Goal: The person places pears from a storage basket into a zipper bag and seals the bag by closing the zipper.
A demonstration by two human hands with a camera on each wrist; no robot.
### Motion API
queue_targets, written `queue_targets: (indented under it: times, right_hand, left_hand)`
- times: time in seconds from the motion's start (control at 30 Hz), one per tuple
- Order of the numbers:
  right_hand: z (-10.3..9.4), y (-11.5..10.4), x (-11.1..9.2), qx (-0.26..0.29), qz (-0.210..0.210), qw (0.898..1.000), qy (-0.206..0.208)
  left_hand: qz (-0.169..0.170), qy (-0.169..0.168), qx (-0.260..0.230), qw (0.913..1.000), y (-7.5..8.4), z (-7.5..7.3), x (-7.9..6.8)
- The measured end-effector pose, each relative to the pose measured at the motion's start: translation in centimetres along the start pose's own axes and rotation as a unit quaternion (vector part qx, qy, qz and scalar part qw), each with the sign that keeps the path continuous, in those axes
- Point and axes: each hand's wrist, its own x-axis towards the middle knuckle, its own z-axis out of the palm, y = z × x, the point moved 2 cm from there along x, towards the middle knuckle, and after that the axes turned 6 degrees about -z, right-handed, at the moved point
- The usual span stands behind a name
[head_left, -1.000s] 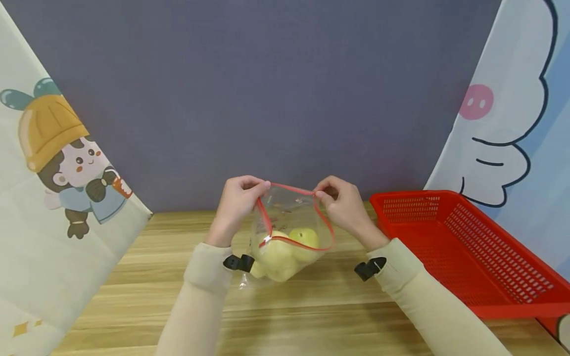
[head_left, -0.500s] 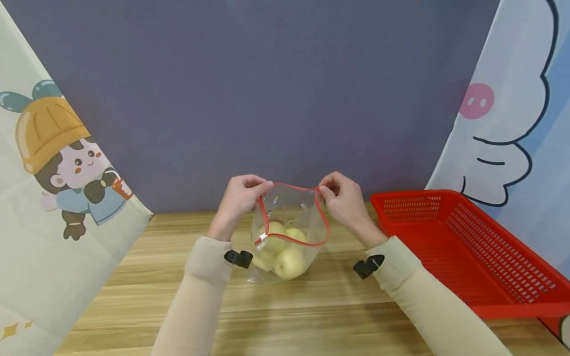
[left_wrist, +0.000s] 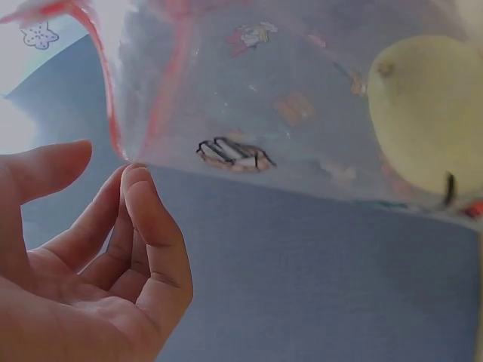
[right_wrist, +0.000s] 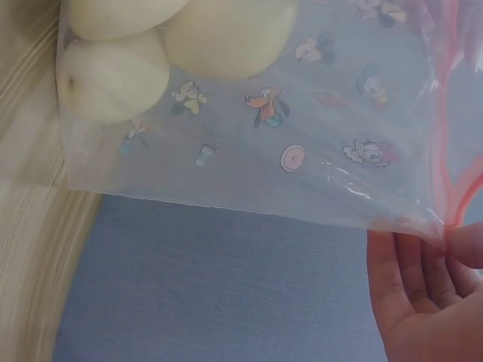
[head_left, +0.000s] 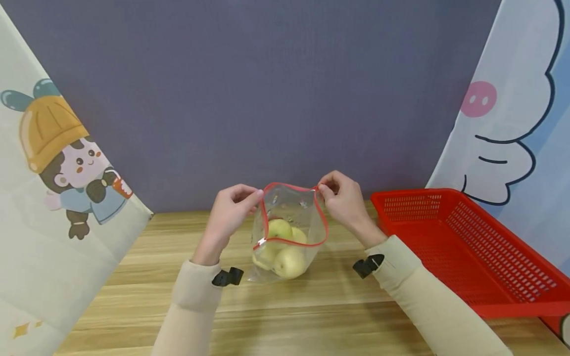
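A clear zip bag (head_left: 311,227) with a red zip rim stands on the table, its mouth spread wide. Inside lie several pale yellow-green fruits (head_left: 289,262); one (left_wrist: 430,113) shows a stem end in the left wrist view. My right hand (head_left: 345,200) pinches the far right corner of the rim between thumb and fingers, also visible in the right wrist view. At the far left corner is my left hand (head_left: 229,210). Its thumb stands apart from the fingers in the left wrist view, and the fingertips just meet the bag's edge. Small cartoon prints (right_wrist: 266,105) cover the plastic.
A red plastic basket (head_left: 463,267) with perforated sides stands on the right of the wooden table (head_left: 285,326). A grey-blue backdrop (head_left: 285,99) rises behind, with printed cloth panels on the left (head_left: 40,207) and right (head_left: 498,138).
The bag's mouth shifted slightly right and the fruits resettled inside. My left hand loosened from the rim and drew back to the left and down. My right hand moved slightly right, then kept its pinch.
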Motion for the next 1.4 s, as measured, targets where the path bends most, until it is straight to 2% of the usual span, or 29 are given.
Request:
queue_targets:
  times: [0.27,0.4,0.5,0.57,0.73,0.83,0.97,1.17,1.4]
  right_hand:
    - [-0.1,0.0,-0.1,0.003,0.012,1.000,0.000]
    - [-0.1,0.0,-0.1,0.001,0.018,1.000,0.002]
    - [-0.1,0.1,-0.1,-0.002,0.020,1.000,0.008]
    - [-0.1,0.1,-0.1,-0.004,0.020,1.000,0.011]
    - [-0.2,0.2,-0.1,-0.009,0.018,1.000,0.014]
    - [-0.2,0.2,-0.2,-0.008,0.019,1.000,0.014]
    - [-0.4,0.3,-0.4,-0.006,0.021,1.000,0.016]
    - [-0.8,0.4,-0.5,-0.011,0.028,0.999,0.024]
    - [-1.5,0.8,-0.2,-0.007,0.035,0.999,0.035]
  left_hand:
    - [0.058,-0.013,0.045,0.9972,-0.4,-0.7,-2.1]
    - [0.106,-0.049,0.077,0.9901,-0.4,-1.0,-3.2]
    - [0.142,-0.084,0.108,0.9804,-0.4,-1.0,-3.8]
    - [0.165,-0.096,0.143,0.9712,-0.4,-0.8,-4.2]
    - [0.202,-0.088,0.250,0.9430,-0.4,-0.1,-4.9]
    - [0.215,-0.076,0.273,0.9345,-0.4,0.2,-5.0]
    - [0.225,-0.067,0.269,0.9341,-0.4,0.4,-4.7]
    - [0.222,-0.049,0.242,0.9431,-0.9,0.1,-3.9]
    - [0.229,0.018,0.234,0.9448,-1.8,-0.5,-2.8]
